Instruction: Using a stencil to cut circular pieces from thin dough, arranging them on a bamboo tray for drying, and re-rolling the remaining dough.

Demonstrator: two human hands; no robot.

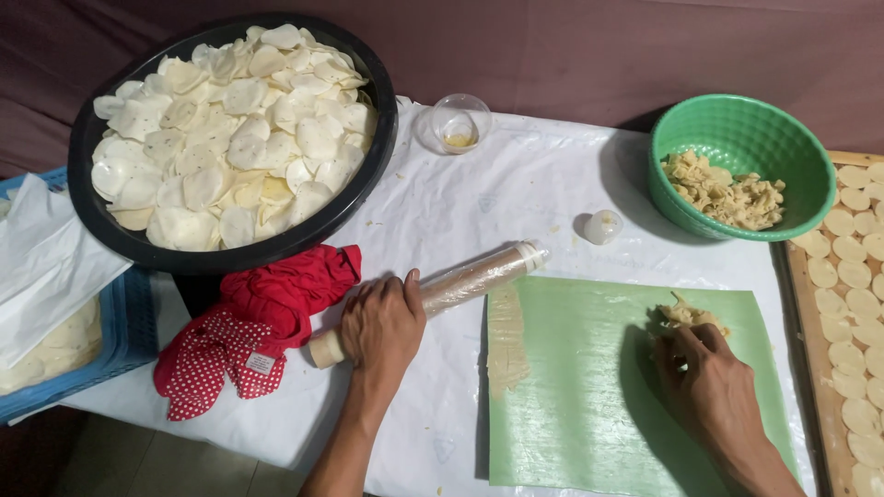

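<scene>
My left hand point(382, 324) lies over the rolling pin point(442, 293), fingers curled down around its plastic-wrapped barrel near the end closest to me. The pin rests slantwise on the bench point(516, 184), its far end just touching the top left corner of the green mat point(589, 396). My right hand point(704, 373) is well apart from the left, over on the right part of that mat, fingertips pinched on a lump of pale dough point(689, 316) that sits near the mat's far edge. A smear of rolled dough point(506, 340) runs along the mat's left edge.

A red cloth point(253, 327) with a white-dotted part lies bunched just left of my left hand, touching the base of the big black basin point(230, 248) at the bench's far left corner — that basin is heaped with thin pale rounds point(230, 129). At the far right edge stands a green bowl point(737, 138) holding crumbly dough scraps point(723, 191). Between basin and bowl, near the far edge, sits a small clear cup point(458, 122), and a small white lid point(603, 225) lies just left of the green bowl. Along the right edge a wooden board point(812, 304) carries rows of cut dough discs point(856, 276). Off the left edge, a blue crate point(129, 340) holds white plastic sheets point(41, 262).
</scene>
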